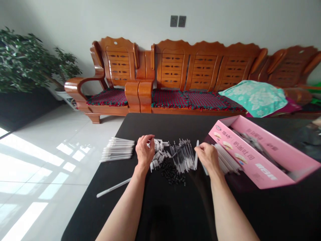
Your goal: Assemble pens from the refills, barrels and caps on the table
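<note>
My left hand (144,151) is curled at the left edge of a heap of small white pen caps (159,154), its fingertips among them. Whether it pinches a cap is hidden. My right hand (208,156) grips a slim translucent pen barrel (196,154) upright, beside a bunch of clear pen refills with metal tips (183,155). Below these lies a pile of small black parts (170,172). White tubes (227,160) lie fanned out just right of my right hand. Left of my left hand, a neat row of white pens (117,149) lies side by side, and one white pen (113,187) lies alone nearer me.
All this lies on a black table (160,214). An open pink cardboard box (253,150) holding grey items stands at its right. Beyond the far edge are a wooden sofa (200,77) with a teal cushion (254,97), and a leafy potted plant (22,62).
</note>
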`<state>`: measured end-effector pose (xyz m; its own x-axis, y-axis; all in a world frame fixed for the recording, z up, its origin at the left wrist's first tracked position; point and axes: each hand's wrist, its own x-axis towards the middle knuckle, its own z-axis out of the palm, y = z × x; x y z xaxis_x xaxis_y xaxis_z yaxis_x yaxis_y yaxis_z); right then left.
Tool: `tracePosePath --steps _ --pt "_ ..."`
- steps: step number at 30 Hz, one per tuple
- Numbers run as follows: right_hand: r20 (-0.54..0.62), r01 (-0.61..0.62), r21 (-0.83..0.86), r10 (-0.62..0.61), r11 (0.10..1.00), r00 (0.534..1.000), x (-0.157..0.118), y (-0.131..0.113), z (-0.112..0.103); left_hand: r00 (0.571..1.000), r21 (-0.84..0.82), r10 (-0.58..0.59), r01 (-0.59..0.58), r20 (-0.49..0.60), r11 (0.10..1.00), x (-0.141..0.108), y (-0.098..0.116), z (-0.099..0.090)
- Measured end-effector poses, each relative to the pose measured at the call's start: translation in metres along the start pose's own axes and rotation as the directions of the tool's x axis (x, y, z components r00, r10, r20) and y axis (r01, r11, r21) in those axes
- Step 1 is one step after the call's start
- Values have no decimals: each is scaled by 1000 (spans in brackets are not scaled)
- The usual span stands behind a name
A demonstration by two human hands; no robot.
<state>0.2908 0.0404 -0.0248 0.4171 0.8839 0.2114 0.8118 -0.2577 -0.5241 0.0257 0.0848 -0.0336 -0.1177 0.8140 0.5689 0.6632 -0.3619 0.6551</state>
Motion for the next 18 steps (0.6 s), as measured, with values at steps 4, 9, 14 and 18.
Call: tracePosePath --steps 4,9,14,18 --pt "-116 22 201 2 979 993 -1 -1 7 992 -52 -106 110 65 993 17 -7 -20" --pt "-181 39 257 8 965 983 -2 1 14 924 3 -115 122 365 993 31 -14 -78" --pt "-184 41 324 21 945 983 0 5 16 738 165 -75 -50 671 985 -6 -21 -135" --pt "-183 24 359 45 933 982 2 11 20 636 276 -134 -129 760 952 -48 -31 -151"
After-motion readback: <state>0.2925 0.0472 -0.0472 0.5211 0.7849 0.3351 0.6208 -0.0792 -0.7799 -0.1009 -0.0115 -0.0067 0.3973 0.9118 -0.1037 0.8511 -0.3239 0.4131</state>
